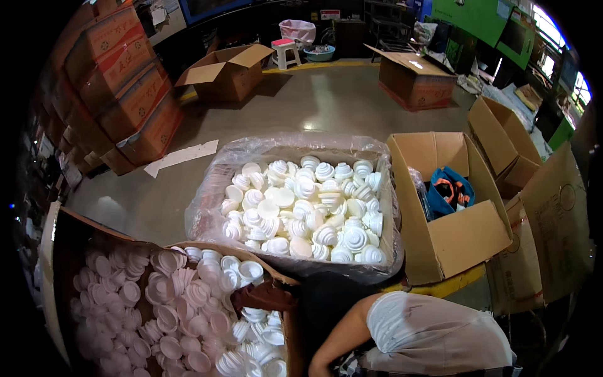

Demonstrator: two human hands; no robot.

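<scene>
Neither my left hand nor my right hand shows. Many white stepped, dome-like plastic caps (304, 210) are heaped in a plastic-lined box (210, 217) at the centre. At the lower left, more caps of the same kind (188, 301) fill an open cardboard box (94, 232). Something dark brown, perhaps cloth (267, 296), lies across that box's right side. Close by at the lower right, another person in a light shirt (433, 333) bends forward, dark hair toward the boxes. One bare arm (342, 336) of that person reaches down; its hand is out of sight.
An open carton (449, 248) right of centre holds a blue bag (450, 191). Further open cartons (229, 75) stand on the floor behind. Sealed cartons (119, 81) are stacked at the left. A white stool (286, 53) and a basin (319, 53) stand at the back.
</scene>
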